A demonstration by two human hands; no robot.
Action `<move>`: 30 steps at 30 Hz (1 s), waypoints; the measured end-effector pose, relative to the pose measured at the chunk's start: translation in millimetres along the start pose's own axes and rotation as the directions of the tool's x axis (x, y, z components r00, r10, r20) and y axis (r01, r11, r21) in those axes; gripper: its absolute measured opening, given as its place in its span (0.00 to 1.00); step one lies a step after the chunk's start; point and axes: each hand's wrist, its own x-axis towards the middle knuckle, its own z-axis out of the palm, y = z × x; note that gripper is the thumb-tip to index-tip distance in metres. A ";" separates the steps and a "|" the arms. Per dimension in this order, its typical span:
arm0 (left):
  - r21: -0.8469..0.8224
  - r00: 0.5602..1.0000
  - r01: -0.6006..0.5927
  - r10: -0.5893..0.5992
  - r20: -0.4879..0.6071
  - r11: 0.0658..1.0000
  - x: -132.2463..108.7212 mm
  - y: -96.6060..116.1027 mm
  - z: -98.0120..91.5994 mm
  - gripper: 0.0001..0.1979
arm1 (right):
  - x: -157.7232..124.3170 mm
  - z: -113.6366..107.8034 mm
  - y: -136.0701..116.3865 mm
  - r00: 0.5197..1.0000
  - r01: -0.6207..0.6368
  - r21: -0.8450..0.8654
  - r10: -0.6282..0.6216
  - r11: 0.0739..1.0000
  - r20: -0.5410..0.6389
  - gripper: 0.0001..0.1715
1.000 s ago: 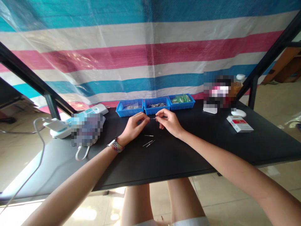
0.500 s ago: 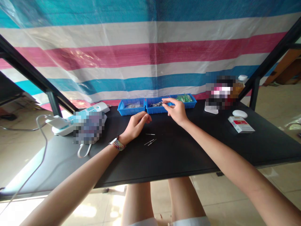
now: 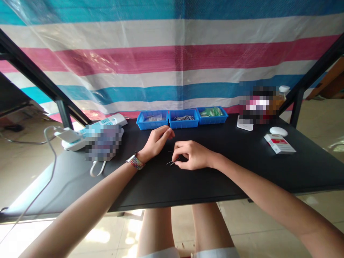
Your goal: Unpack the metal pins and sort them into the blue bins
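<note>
My left hand (image 3: pixel 159 141) rests on its side on the black table, fingers curled in and thumb laid against them; the inside of the grip is hidden. My right hand (image 3: pixel 192 154) is low over the table, thumb and fingers pinched together. Its fingertips are at a few thin metal pins (image 3: pixel 170 162) that look like blind rivets, partly covered by the fingers. Whatever the pinch holds is too small to make out. Behind the hands, the middle blue tray (image 3: pixel 184 124) contains many similar metal pins (image 3: pixel 183 117).
A left blue tray (image 3: pixel 153 124) has clear plastic bags; a right blue tray (image 3: pixel 214 119) has green packets. At left are a white power strip (image 3: pixel 109 123) with a cable and a blurred item. At right stand a small carton (image 3: pixel 280 144), a white oval case (image 3: pixel 278 131) and a bottle (image 3: pixel 282 94).
My right hand has moved from above the middle tray down and towards me, to the pins on the table. My left hand has stayed in almost the same place and pose.
</note>
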 end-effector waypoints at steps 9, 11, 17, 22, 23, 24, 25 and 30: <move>0.012 1.000 0.027 -0.027 0.005 1.000 2.2 1.4 0.8 0.27 | -1.0 4.2 0.7 0.996 -0.052 -0.118 0.059 0.992 0.063 0.06; 0.011 1.000 0.025 -0.025 0.002 1.000 2.5 1.5 1.0 0.27 | -1.1 5.1 0.7 0.997 -0.056 -0.140 0.064 0.989 0.053 0.05; 0.020 0.999 0.042 -0.042 -0.004 0.999 2.9 1.8 0.6 0.27 | -0.4 2.7 -3.1 0.994 -0.061 -0.148 0.073 0.987 0.079 0.07; 0.013 0.999 0.037 -0.037 -0.001 0.999 2.9 1.6 0.4 0.27 | -0.1 -0.1 -6.8 0.990 -0.062 -0.173 0.082 0.983 0.113 0.10; 0.013 0.999 0.036 -0.036 0.001 0.999 2.7 1.1 0.4 0.26 | -0.2 -0.3 -6.8 0.990 -0.060 -0.167 0.080 0.984 0.115 0.12; 0.014 0.999 0.036 -0.036 0.002 0.999 2.5 0.6 0.4 0.26 | -0.2 -0.4 -6.4 0.990 -0.058 -0.158 0.077 0.986 0.115 0.14; 0.017 0.999 0.038 -0.038 0.003 0.999 2.4 0.1 0.5 0.26 | -0.2 -0.6 -5.7 0.991 -0.058 -0.145 0.075 0.988 0.113 0.17; 0.025 0.999 0.037 -0.037 0.004 0.999 2.8 2.8 0.2 0.28 | 2.5 -3.8 3.5 0.996 -0.080 0.016 0.079 0.997 0.039 0.15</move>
